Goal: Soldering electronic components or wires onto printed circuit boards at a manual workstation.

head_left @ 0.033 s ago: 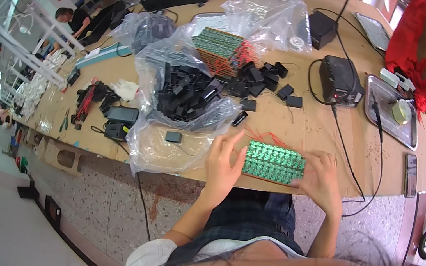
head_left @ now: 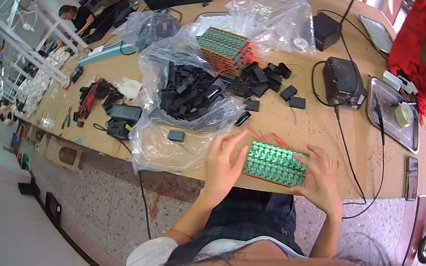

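Note:
A green circuit board panel (head_left: pixel 276 164) with rows of small parts lies near the table's front edge, thin red wires (head_left: pixel 270 138) trailing from its far side. My left hand (head_left: pixel 225 161) is at the panel's left edge, thumb alongside it and fingers apart. From the right, my right hand (head_left: pixel 321 180) reaches over the panel's right end. One finger rests on the top and the thumb is by the near right corner; its fingers are spread. Beyond the panel stands a stack of similar green boards (head_left: pixel 221 48) with red wires. Left of that are many small black cases (head_left: pixel 188 94) on clear plastic.
A black power unit (head_left: pixel 344 83) with cables stands to the right. Beside it a metal tray (head_left: pixel 391 122) holds a roll of tape (head_left: pixel 403 114) and a corded pen-like tool. A phone (head_left: pixel 411 178) lies at the right edge; pliers (head_left: pixel 67 117) lie left. Another person (head_left: pixel 76 18) sits far left.
My right hand has shifted a little left, its finger now over the panel's top. The whole view has moved slightly; my left hand stays at the panel's edge.

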Action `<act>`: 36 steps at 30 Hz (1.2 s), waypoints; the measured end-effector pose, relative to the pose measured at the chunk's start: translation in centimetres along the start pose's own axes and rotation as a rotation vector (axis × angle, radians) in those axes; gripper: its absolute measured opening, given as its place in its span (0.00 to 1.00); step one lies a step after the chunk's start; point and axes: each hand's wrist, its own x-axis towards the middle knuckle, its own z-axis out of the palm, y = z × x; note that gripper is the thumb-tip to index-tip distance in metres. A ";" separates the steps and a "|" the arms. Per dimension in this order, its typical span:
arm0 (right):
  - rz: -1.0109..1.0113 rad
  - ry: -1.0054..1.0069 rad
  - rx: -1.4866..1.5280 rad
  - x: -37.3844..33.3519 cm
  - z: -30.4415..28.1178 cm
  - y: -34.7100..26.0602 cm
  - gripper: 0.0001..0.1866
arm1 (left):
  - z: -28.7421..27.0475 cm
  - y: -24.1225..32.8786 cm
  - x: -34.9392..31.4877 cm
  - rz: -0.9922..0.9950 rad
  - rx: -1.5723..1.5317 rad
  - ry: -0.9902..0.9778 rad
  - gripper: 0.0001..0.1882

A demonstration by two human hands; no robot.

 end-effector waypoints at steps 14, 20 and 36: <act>0.288 0.082 0.110 -1.4 8.6 -4.8 0.43 | -11.4 -9.7 1.6 0.028 0.382 -0.155 0.14; 0.290 0.041 0.521 -2.1 7.5 -3.1 0.28 | -10.2 -11.5 0.2 0.093 0.262 -0.224 0.07; 0.050 0.108 -0.569 2.4 -11.9 28.0 0.22 | -0.6 -6.3 -1.7 0.094 -0.014 0.049 0.07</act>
